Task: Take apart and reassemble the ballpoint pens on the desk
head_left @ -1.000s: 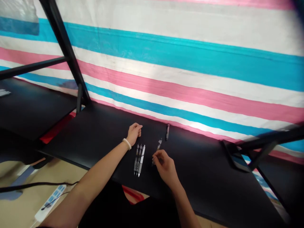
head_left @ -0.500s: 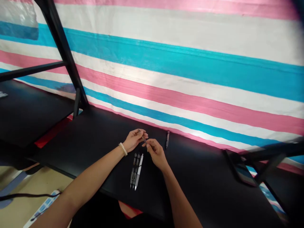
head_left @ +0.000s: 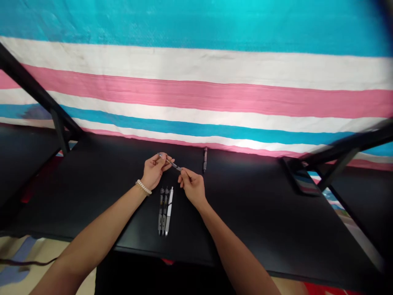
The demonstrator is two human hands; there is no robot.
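Note:
My left hand [head_left: 154, 169], with a beaded bracelet [head_left: 143, 187] at its wrist, pinches one end of a thin pen-like piece [head_left: 172, 164]. The other end is between the thumb and fingers of my right hand [head_left: 193, 185]. The piece slants down to the right between both hands. Below them, two dark pens [head_left: 163, 211] and a white pen [head_left: 169, 209] lie side by side on the black table [head_left: 245, 221]. One more dark pen [head_left: 205, 160] lies beyond my right hand, near the table's back edge.
A phone-like dark slab [head_left: 301, 176] rests at the back right, beside a black metal frame [head_left: 340, 164]. Another frame [head_left: 37, 90] stands at the left. A striped sheet [head_left: 196, 96] hangs behind the table.
The view has turned and shifted, so the table sits differently in it. My hands are farther apart, and more of the thin piece shows between them.

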